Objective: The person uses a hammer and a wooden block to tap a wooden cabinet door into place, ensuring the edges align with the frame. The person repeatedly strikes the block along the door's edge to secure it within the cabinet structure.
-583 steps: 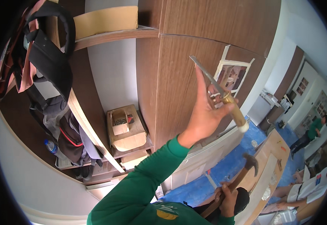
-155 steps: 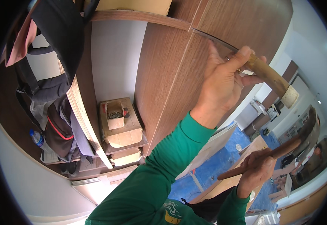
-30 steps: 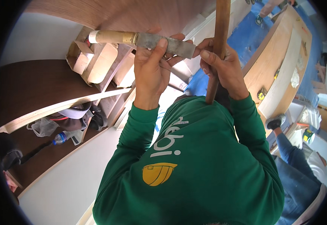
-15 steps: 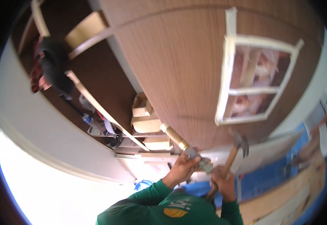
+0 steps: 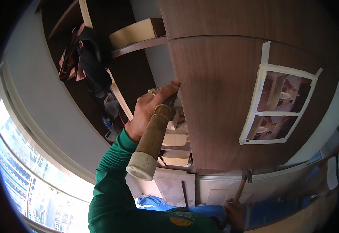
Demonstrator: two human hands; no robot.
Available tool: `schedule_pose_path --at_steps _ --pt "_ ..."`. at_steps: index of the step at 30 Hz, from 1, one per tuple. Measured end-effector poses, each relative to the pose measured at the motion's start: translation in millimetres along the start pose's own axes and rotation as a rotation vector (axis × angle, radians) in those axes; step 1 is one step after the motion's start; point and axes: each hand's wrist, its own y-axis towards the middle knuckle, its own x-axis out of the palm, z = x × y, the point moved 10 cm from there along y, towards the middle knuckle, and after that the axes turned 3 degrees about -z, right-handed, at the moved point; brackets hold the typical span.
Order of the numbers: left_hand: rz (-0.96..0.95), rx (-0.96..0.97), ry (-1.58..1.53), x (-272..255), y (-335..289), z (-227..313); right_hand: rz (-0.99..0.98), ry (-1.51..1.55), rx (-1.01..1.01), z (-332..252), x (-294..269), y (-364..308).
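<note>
My left hand (image 5: 141, 113) is raised and wrapped around a chisel (image 5: 152, 136). The chisel's wooden handle with a pale worn end cap points down toward me. Its blade end lies by the left edge of a brown wood-grain panel (image 5: 212, 105), and my fingertips reach that edge. Whether the blade touches the panel is hard to make out. Low on the right, my right hand (image 5: 233, 211) is closed on the wooden handle of a claw hammer (image 5: 242, 184), head up, well apart from the chisel.
Two framed pictures in a taped sheet (image 5: 258, 112) hang on the panel. Left of it, open shelves hold a cardboard box (image 5: 136, 33), a dark bag (image 5: 89, 58) and several smaller boxes. A bright window (image 5: 33, 186) stands at lower left. Boards lean at the base beside blue sheeting (image 5: 154, 202).
My left hand has lifted the chisel from in front of my chest up to the panel's edge. The hammer in my right hand has dropped lower, and the view has shifted.
</note>
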Motion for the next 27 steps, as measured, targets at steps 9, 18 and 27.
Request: schedule_pose_path --at_steps 9,18,27 --pt "0.093 0.243 -0.225 -54.7 91.6 -18.6 0.152 0.025 0.130 -23.3 120.3 -37.3" --pt "-0.093 0.047 -0.250 -38.6 163.1 -39.5 0.167 0.061 0.146 31.6 98.2 -31.3" --pt "-0.189 0.042 -0.181 -49.0 156.0 -49.8 0.229 -0.009 0.227 -0.2 86.9 -34.2"
